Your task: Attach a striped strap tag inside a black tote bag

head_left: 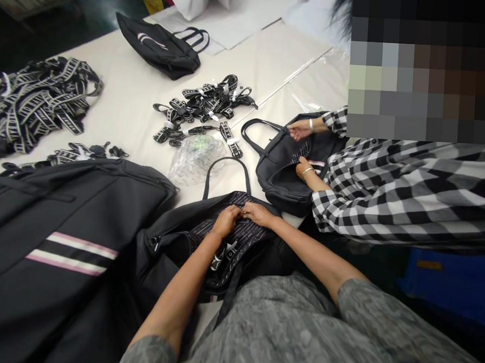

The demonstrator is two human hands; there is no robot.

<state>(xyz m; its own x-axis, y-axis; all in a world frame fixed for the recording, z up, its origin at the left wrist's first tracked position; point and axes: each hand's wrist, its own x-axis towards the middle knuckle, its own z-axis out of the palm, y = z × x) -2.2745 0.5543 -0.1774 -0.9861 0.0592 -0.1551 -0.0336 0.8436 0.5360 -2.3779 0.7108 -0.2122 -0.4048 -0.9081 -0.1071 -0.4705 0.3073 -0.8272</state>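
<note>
A black handbag (160, 269) lies open in front of me, its dark lining (246, 233) patterned with rows of light print. Inside the opening, my left hand (225, 222) is closed in a pinch against the lining. My right hand (259, 214) is pinched too, its fingertips meeting those of the left. What lies between the fingers is too small to make out. One handle (248, 176) of the bag stands up beyond my hands. Near my left wrist, a black and white printed strap piece (217, 262) rests at the bag's opening.
At the left stands a large black bag (16, 234) with pink and white stripes. Printed straps (39, 98) are heaped behind it; bundled straps (206, 101) and a clear plastic bag (197, 160) lie mid-table. Another black bag (160, 47) lies farther back. A co-worker's hands (302, 168) handle a bag at right.
</note>
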